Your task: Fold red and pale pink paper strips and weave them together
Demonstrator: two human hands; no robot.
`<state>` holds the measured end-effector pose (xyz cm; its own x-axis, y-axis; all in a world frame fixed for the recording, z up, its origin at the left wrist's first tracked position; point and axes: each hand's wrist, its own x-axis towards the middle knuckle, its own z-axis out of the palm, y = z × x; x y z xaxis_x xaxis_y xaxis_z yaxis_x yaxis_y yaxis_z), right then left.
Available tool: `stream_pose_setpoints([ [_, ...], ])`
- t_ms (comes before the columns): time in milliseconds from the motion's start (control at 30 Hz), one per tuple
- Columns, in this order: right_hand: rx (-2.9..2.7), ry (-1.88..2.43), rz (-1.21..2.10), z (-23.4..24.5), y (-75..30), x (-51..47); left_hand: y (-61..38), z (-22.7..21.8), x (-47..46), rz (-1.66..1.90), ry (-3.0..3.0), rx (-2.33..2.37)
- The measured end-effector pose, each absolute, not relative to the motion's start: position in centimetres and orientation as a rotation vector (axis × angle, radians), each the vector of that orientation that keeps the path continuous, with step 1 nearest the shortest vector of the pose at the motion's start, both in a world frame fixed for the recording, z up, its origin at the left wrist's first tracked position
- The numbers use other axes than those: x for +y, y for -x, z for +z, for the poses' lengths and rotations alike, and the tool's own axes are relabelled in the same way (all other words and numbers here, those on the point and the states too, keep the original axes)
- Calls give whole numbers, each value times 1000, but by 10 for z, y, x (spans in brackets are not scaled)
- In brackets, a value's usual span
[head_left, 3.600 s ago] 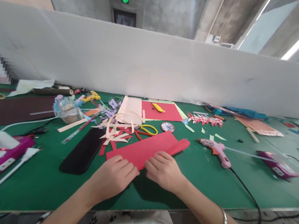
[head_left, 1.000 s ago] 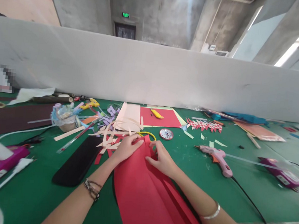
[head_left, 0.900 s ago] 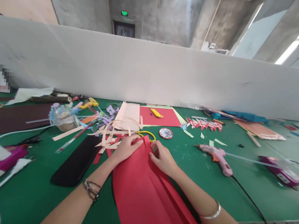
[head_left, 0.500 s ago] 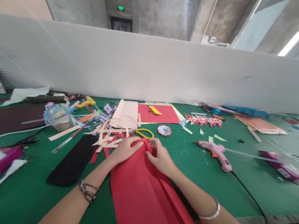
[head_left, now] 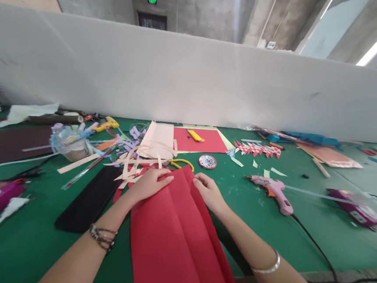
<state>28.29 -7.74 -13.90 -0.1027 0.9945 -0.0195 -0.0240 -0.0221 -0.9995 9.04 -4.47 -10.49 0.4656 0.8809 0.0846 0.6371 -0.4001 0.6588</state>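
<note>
A large red sheet of paper [head_left: 174, 232] with lengthwise creases stretches from the table over its front edge. My left hand [head_left: 151, 184] grips its far left corner, thumb on top and fingers tucked beneath. On the far right edge, my right hand [head_left: 208, 191] pinches the paper between thumb and fingers. Beyond the paper lie yellow-handled scissors [head_left: 183, 163], their blades hidden. Pale peach and red paper strips [head_left: 140, 163] are heaped just past my left hand.
A black pouch [head_left: 87, 203] lies left. A pink glue gun [head_left: 275, 191] with a trailing cord and a purple power strip [head_left: 356, 209] are at right. A yellow cutter [head_left: 195, 135] rests on red paper at the back. A round tin [head_left: 208, 161] stands nearby. A white partition [head_left: 194, 80] rises behind.
My hands have moved apart, the left one leftward and the right one slightly right. The bunched far end of the red paper now lies flatter and wider.
</note>
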Motion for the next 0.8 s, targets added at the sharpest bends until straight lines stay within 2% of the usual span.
stream_pose_setpoints([
  [267, -1306, 1183, 1319, -145, -279, -77, -79, -100, -37, 763, -2251, 1352],
  [467, -1380, 1154, 1275, -145, -279, -79, -107, -101, -49, 643, -2251, 1369],
  [800, -1647, 1249, 1182, -129, -281, -70, -121, -121, -55, 682, -2139, 1206],
])
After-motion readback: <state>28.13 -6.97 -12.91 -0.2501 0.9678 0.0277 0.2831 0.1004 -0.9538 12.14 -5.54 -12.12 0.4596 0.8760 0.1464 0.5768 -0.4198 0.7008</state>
